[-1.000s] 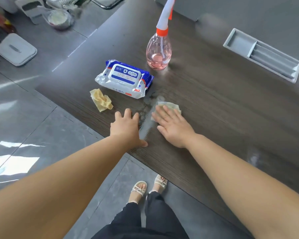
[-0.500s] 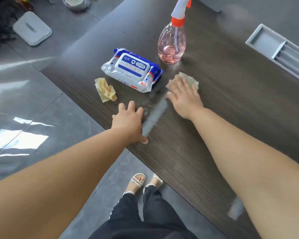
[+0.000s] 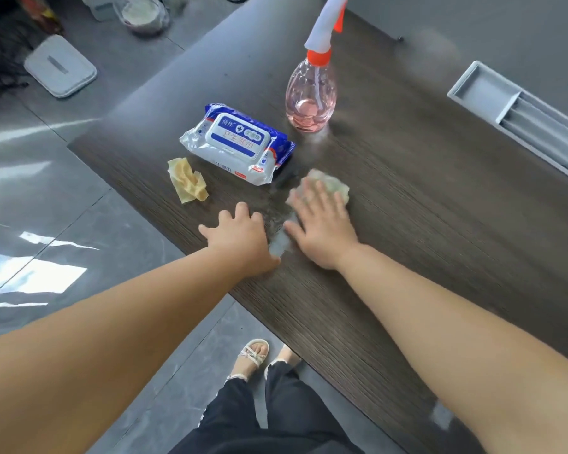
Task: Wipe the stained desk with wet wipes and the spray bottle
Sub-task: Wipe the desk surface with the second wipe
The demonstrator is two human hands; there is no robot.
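Note:
My right hand [image 3: 322, 224] lies flat, fingers straight, pressing a pale wet wipe [image 3: 336, 186] onto the dark wood desk [image 3: 423, 224]. A wet, smeared patch [image 3: 277, 237] shines between my two hands. Near the desk's front edge my left hand [image 3: 240, 239] rests palm down with fingers spread and holds nothing. The blue and white wet wipe pack [image 3: 236, 147] lies just beyond the hands. Behind it stands the clear spray bottle [image 3: 310, 96] with pink liquid and an orange and white nozzle. A crumpled, yellow-stained wipe [image 3: 187, 185] lies left of the pack.
A grey cable tray [image 3: 518, 116] is set into the desk at the right. On the grey tiled floor to the left lie a white lid [image 3: 59, 70] and a bowl [image 3: 143, 13]. My sandalled feet [image 3: 253, 358] stand below the desk edge.
My right hand has drawn the wipe back toward me from beside the spray bottle, down to the smeared patch. My left hand stays planted at the desk edge.

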